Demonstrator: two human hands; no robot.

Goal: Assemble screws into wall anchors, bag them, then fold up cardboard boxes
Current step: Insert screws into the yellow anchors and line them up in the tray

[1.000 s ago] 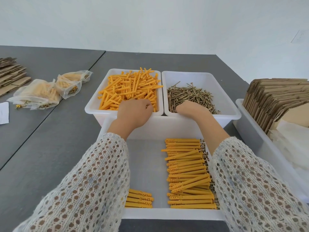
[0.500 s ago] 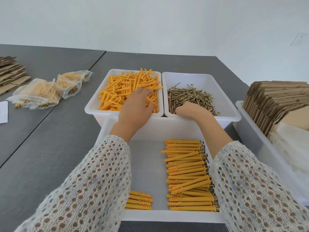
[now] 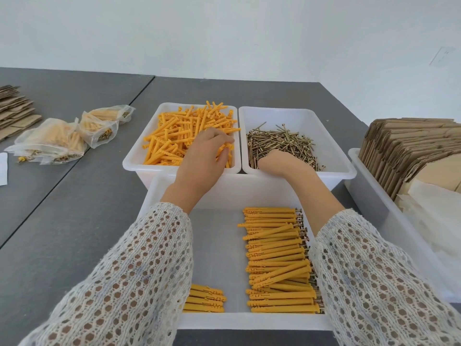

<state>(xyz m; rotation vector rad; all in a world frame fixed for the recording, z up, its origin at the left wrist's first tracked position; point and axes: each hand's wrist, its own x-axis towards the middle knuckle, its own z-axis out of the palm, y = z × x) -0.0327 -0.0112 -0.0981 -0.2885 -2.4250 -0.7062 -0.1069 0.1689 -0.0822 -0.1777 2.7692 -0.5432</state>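
Loose orange wall anchors fill the left white bin. My left hand reaches into it, fingers curled, thumb and fingertips pinching an anchor at the bin's right side. Brass screws lie in the right white bin. My right hand dips into the near left of the screw pile, its fingers hidden under the hand. In the near white tray, a long row of anchors with screws in them lies on the right and a small group on the left.
Filled clear bags lie on the grey table to the left. Flat cardboard is stacked at the far left. At the right, a white bin holds upright folded cardboard boxes and clear bags.
My left hand has moved forward from the near rim of the anchor bin into the pile and closed its fingers on an anchor. My right hand has stayed in the screws.
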